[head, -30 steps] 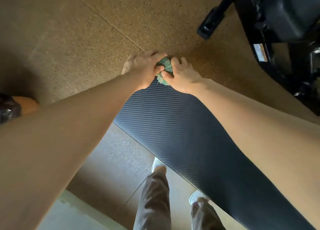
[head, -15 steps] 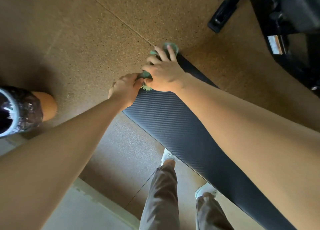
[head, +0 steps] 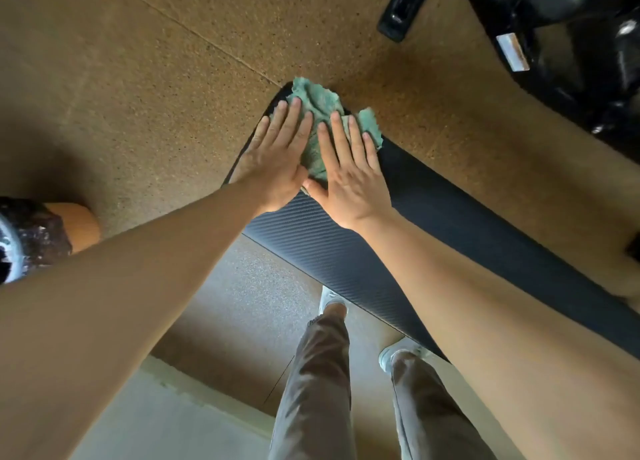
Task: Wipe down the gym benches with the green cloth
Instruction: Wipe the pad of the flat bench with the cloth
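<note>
Green cloth (head: pixel 320 105) lying crumpled at far end of black ribbed table (head: pixel 433 217), reaching its end edge. Left hand (head: pixel 277 158) pressed flat on cloth's left part & table's left edge: fingers straight, grip apart, nothing clamped. Right hand (head: pixel 349 179) flat on cloth too, fingers spread, grip apart. Thumbs nearly touching. Brown speckled floor (head: pixel 156 79) all round. Black gym machine (head: pixel 554 27) beyond far right corner. Grey trousers (head: pixel 311 390) by near left edge.

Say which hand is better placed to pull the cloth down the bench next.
Right, probably. The right hand lies flat on the cloth over the middle of the bench. The left hand sits at the bench's left edge, only partly on the cloth.
</note>
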